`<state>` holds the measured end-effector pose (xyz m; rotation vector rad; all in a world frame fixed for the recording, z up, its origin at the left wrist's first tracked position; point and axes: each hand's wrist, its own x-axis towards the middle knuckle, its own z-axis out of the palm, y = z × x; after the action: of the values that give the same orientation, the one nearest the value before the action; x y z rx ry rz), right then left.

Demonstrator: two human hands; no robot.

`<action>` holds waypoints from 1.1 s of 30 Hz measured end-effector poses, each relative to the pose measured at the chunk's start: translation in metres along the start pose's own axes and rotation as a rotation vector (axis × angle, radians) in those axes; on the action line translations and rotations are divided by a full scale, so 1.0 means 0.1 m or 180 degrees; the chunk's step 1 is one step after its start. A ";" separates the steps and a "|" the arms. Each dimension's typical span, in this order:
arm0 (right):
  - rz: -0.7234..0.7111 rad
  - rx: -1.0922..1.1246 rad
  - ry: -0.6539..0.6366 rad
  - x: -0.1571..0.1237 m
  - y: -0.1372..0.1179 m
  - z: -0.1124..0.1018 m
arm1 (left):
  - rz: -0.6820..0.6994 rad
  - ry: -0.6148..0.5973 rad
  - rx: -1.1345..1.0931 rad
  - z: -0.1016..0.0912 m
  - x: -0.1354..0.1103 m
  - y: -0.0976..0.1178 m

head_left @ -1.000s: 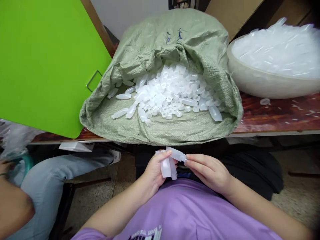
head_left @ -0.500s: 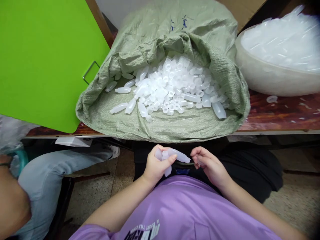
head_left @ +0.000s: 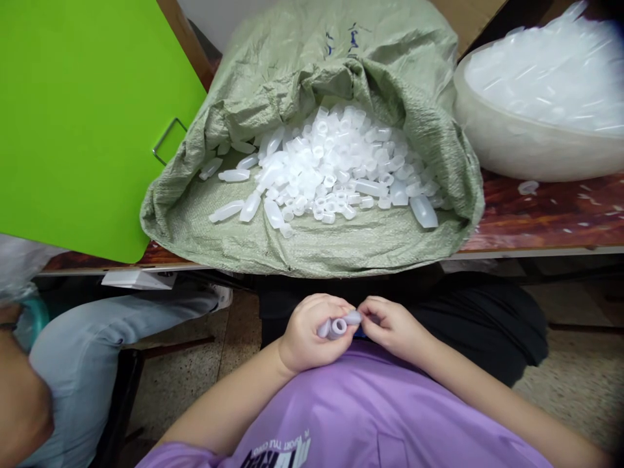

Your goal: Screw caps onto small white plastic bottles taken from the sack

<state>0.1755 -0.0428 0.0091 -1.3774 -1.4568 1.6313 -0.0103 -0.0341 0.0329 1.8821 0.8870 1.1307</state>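
Note:
Fingers of my left hand (head_left: 309,335) are wrapped round a few small translucent plastic bottles (head_left: 337,328). One shows its round open neck toward me, and another points right toward my other hand. At that bottle's right end, my right hand (head_left: 397,328) is closed in a pinch; what its fingertips hold is hidden. Both hands are close together in front of my purple shirt, below the table edge. Beyond them, a pale green woven sack (head_left: 312,253) lies with its mouth facing me. Inside it is a heap of small white plastic rings and caps (head_left: 326,172), with several similar bottles (head_left: 423,211) among them.
A large translucent bowl (head_left: 526,146) heaped with clear plastic pieces stands at the right on the red-brown table (head_left: 550,221). A bright green board (head_left: 88,130) with a metal loop is at the left. Beside me at the left, a person's leg in jeans (head_left: 82,364) shows.
My left hand has turned, so a bottle's open neck now faces up toward me. My right hand has moved left and now meets the end of the bottle.

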 end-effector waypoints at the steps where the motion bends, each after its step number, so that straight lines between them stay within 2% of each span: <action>1: 0.0179 0.0308 -0.0066 0.01 0.02 0.02 | -0.0063 -0.0098 -0.0007 -0.02 0.01 0.02; 4: 0.0502 0.0807 -0.0241 -0.01 0.06 0.06 | -0.0381 -0.0278 -0.0166 -0.05 0.04 0.10; 7: 0.0604 0.1179 -0.0057 -0.08 0.01 -0.08 | -0.0744 -0.0100 -0.0584 -0.06 0.07 0.14; 9: 0.0396 0.1404 0.0467 -0.17 -0.09 -0.32 | -0.1188 0.0036 -0.0984 -0.04 0.08 0.11; 11: -0.0200 0.1833 0.1358 -0.26 -0.23 -0.65 | -0.1684 0.0025 -0.1299 -0.02 0.07 0.05; 12: -0.0658 0.2136 0.1874 -0.30 -0.29 -0.82 | -0.1903 -0.0035 -0.1411 -0.01 0.07 0.01; 13: -0.0998 0.2368 0.2215 -0.32 -0.35 -0.97 | -0.2084 -0.0088 -0.1499 0.00 0.06 -0.03; 14: -0.1174 0.2464 0.2375 -0.34 -0.40 -1.07 | -0.2223 -0.0127 -0.1581 0.01 0.06 -0.07; 15: -0.1207 0.2494 0.2385 -0.34 -0.43 -1.13 | -0.2329 -0.0163 -0.1673 0.02 0.06 -0.10; 17: -0.1094 0.2344 0.2243 -0.31 -0.43 -1.08 | -0.2465 -0.0195 -0.1865 0.03 0.08 -0.12; 20: -0.0709 0.1356 0.1729 -0.24 -0.33 -0.72 | -0.2585 0.0007 -0.2187 0.04 0.14 -0.06; 23: -0.0699 0.0441 0.1003 -0.22 -0.24 -0.35 | -0.2732 0.0276 -0.2365 0.05 0.19 0.01; 25: -0.0745 0.0117 0.0651 -0.22 -0.20 -0.23 | -0.2868 0.0406 -0.2449 0.07 0.20 0.02; 28: -0.0809 -0.0263 0.0574 -0.22 -0.17 -0.24 | -0.3120 0.0651 -0.2595 0.11 0.18 -0.02; 33: -0.1551 -0.1064 0.0732 -0.19 -0.07 -0.28 | -0.3639 0.1187 -0.2857 0.23 0.17 -0.16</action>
<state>0.2060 -0.0468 0.0252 -1.2001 -1.8006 0.9272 0.0138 -0.0179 0.0181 0.2832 1.1370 0.8613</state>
